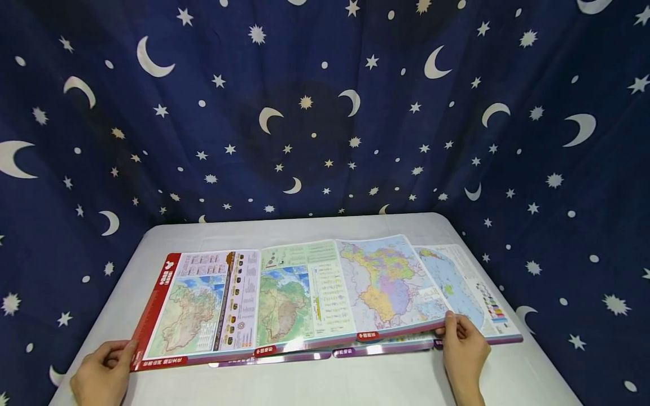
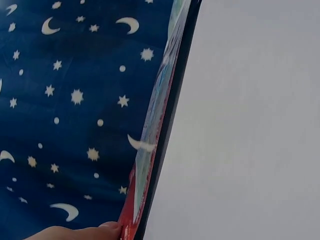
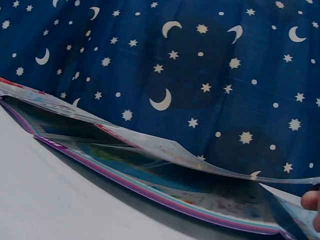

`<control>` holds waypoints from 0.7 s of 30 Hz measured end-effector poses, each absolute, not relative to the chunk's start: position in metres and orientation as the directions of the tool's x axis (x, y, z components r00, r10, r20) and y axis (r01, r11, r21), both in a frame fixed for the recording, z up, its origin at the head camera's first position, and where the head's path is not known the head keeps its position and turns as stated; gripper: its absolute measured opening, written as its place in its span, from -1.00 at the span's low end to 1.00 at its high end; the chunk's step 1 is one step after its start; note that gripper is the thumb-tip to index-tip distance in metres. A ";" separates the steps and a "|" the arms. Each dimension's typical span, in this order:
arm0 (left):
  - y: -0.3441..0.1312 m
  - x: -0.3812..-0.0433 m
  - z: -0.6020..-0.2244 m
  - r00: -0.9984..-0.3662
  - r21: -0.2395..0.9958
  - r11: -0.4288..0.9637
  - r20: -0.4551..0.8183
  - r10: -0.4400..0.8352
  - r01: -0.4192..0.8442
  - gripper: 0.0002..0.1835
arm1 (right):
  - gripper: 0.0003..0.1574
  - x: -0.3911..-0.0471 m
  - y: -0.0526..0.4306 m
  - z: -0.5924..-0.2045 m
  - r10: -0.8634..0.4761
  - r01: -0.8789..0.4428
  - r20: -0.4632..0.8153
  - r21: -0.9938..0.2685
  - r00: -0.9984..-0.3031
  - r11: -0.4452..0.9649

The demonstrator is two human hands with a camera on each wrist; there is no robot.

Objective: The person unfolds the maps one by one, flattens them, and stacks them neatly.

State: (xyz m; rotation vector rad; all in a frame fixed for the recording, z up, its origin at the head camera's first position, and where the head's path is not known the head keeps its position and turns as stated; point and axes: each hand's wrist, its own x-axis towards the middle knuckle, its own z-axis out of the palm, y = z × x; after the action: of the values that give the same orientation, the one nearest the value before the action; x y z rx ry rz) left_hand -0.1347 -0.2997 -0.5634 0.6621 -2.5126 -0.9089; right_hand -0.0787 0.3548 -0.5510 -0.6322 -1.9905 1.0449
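A long fold-out map (image 1: 310, 299) with several panels and a red left end stretches across the white table. My left hand (image 1: 104, 366) pinches its lower left corner; the thumb (image 2: 107, 226) shows against the red edge in the left wrist view. At the map's lower right corner, my right hand (image 1: 464, 349) pinches the edge between thumb and fingers. Under it lies a second, purple-edged layer of map panels (image 1: 462, 287), sticking out at the right. In the right wrist view the upper sheet (image 3: 170, 150) is lifted off the lower layer (image 3: 165, 200), leaving a gap between them.
The white table (image 1: 304, 389) has rounded back corners. Dark blue cloth (image 1: 325, 113) printed with moons and stars hangs behind it and along both sides.
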 end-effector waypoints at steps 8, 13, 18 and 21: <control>-0.275 -0.135 -0.561 -0.820 0.674 0.679 0.192 -0.539 -0.289 -0.74 | -0.58 -0.072 0.373 -0.549 0.747 0.136 0.368 -0.845 -0.554 0.517; -0.263 -0.134 -0.561 -0.827 0.682 0.683 0.207 -0.523 -0.261 -0.75 | -0.58 -0.070 0.386 -0.551 0.755 0.169 0.363 -0.835 -0.546 0.524; -0.248 -0.136 -0.563 -0.838 0.691 0.677 0.193 -0.511 -0.254 -0.76 | -0.58 -0.066 0.399 -0.551 0.762 0.199 0.382 -0.815 -0.522 0.545; -0.239 -0.136 -0.564 -0.846 0.691 0.683 0.199 -0.495 -0.236 -0.78 | -0.59 -0.063 0.407 -0.552 0.765 0.209 0.392 -0.807 -0.511 0.553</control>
State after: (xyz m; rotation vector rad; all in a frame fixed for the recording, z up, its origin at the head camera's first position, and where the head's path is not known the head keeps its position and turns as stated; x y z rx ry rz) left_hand -0.1359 -0.2391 -0.5642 0.5728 -2.5246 -0.9624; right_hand -0.0630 0.4070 -0.5521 -0.7831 -2.0141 0.9142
